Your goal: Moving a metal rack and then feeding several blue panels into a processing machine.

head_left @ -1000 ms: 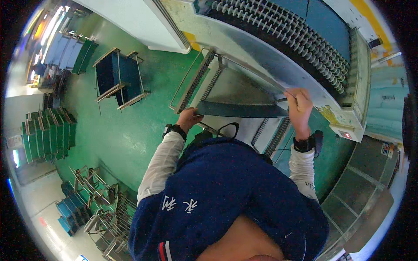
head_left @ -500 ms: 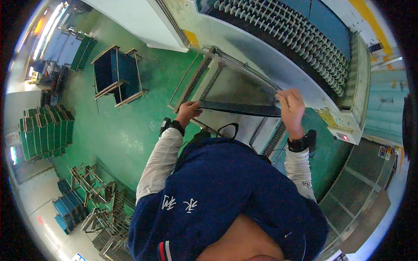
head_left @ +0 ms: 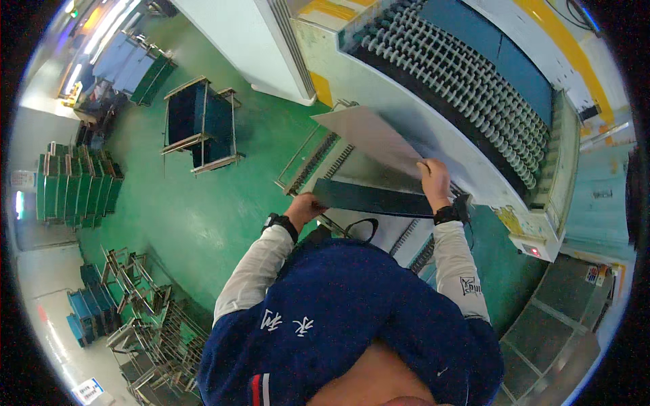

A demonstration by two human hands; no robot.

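Observation:
A long dark panel (head_left: 376, 198) lies across in front of my body, over a metal rack with rows of coil-like slots (head_left: 316, 164). My left hand (head_left: 304, 211) is closed on the panel's left end. Behind it, a thin pale sheet (head_left: 369, 140) leans at a slant against the conveyor machine's side. My right hand (head_left: 435, 183) is raised at the sheet's right edge, pinching it between thumb and fingers. The dark panel's right end passes behind my right wrist, so its contact there is hidden.
Ahead right stands a machine with rows of pale rollers (head_left: 467, 88). A rack of dark panels (head_left: 200, 125) stands on the green floor (head_left: 169, 203) at left. Green racks (head_left: 78, 183) and empty metal frames (head_left: 159, 331) are farther left. A grey panelled unit (head_left: 555, 304) is at right.
The pale sheet now shows raised at a slant behind the dark panel, its edge in my right hand. The dark panel has tilted, showing more of its face. The whole view has shifted.

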